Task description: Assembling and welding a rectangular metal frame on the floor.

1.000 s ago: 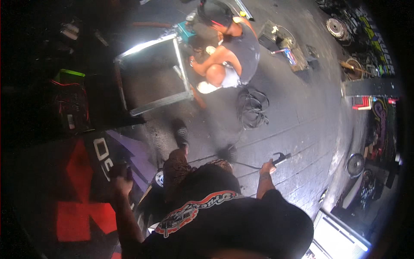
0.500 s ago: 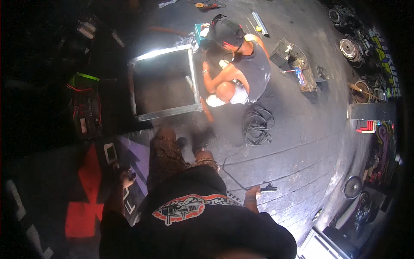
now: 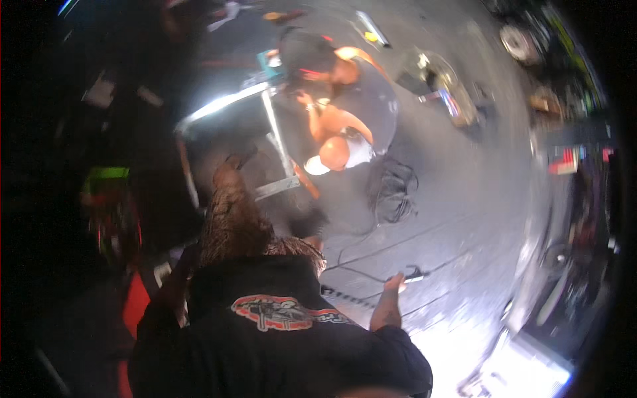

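While right hand [image 3: 395,284] grips slim tool [image 3: 415,276] (dark flexible cable [image 3: 358,272] trailing), angular metal frame [image 3: 224,103] gleams; shadowed left hand [image 3: 188,259]: cannot tell.

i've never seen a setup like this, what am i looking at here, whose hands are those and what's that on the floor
There is no machine here: a person works with two bare hands. The view comes from the left one of two fisheye cameras worn on that person's head, looking down, so straight edges bend near the rim and the wearer's shirt fills the bottom.

The right hand holds a tool, and a cable runs on the floor beside that hand. The left hand is too dark and blurred to make out.

Ahead is a metal frame, partly hidden by the wearer's leg. A second person crouches to its right, near a dark coil.
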A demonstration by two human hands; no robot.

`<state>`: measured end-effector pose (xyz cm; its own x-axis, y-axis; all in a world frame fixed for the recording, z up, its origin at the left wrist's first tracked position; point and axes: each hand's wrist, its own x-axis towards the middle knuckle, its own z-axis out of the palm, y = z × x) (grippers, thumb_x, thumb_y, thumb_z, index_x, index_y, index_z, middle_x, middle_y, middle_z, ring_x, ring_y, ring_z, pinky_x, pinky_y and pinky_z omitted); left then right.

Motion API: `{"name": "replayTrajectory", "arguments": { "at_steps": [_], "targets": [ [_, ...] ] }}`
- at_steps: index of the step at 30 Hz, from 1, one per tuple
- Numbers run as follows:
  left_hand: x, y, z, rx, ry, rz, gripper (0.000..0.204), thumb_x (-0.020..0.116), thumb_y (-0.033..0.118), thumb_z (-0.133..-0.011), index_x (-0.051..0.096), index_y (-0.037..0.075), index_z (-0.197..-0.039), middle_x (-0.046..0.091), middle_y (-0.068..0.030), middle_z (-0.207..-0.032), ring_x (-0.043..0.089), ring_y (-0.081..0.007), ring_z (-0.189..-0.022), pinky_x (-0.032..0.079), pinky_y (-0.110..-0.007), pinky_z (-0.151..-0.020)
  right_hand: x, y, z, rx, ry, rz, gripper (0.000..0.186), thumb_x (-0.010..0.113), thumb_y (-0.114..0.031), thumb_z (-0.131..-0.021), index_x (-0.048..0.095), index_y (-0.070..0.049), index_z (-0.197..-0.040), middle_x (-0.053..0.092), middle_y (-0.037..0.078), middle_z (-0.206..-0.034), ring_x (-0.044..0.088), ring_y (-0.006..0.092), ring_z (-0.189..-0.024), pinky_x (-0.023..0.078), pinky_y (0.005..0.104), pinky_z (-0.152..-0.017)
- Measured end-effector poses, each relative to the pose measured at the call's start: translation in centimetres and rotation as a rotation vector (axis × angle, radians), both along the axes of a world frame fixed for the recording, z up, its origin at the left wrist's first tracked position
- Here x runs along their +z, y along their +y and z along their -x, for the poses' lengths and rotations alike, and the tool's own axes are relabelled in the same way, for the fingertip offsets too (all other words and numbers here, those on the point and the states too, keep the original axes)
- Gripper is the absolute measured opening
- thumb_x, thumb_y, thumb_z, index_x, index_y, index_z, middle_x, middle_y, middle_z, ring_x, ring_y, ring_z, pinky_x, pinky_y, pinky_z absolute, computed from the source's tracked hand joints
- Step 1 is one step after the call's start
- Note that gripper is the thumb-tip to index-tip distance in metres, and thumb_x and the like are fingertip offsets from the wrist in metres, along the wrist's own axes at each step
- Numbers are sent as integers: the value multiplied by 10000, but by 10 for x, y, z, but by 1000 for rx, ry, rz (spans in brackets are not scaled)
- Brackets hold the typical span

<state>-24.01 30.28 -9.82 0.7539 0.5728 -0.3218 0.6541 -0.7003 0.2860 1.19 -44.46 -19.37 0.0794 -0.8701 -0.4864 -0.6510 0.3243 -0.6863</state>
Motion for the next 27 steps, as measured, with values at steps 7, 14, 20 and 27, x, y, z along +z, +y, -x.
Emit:
{"name": "replayTrajectory", "arguments": {
  "at_steps": [7, 14, 20, 27],
  "targets": [
    [-7, 78, -318, -459, 17, 68, 393, 548, 335, -872, 559, 40, -1131, 528, -198, -1171, 518, -316, -1092, 423, -457, -936, -126, 91, -38, 530, 927, 67, 510, 434, -363, -926, 447, -9, -1293, 501, 175, -1302, 534, 327, -1129, 373, 465, -987],
    [-9, 22, -402, -632, 528, -220, 463, 554, 252, -852, 454, 81, -1270, 405, -167, -1296, 337, -377, -1241, 297, -519, -1021, -210, 218, -131, -21, 858, 392, 480, 548, -301, -853, 393, -27, -1215, 515, 191, -1107, 511, 346, -1087, 408, 448, -912],
    [-34, 22, -384, -664, 258, -146, 494, 560, 286, -822, 500, 45, -1249, 464, -234, -1264, 397, -407, -1207, 356, -524, -961, -310, 215, -196, 114, 895, 360, 453, 611, -337, -844, 430, -57, -1151, 503, 179, -1095, 483, 332, -1095, 380, 454, -922],
    [-60, 34, -376, -673, 177, -94, 492, 554, 260, -830, 482, 43, -1266, 463, -253, -1258, 422, -427, -1180, 377, -531, -942, -417, 226, -199, 387, 1000, 168, 819, 553, -556, -833, 332, 73, -1309, 414, 259, -1319, 435, 390, -1219, 360, 476, -1008]
  ]
}}
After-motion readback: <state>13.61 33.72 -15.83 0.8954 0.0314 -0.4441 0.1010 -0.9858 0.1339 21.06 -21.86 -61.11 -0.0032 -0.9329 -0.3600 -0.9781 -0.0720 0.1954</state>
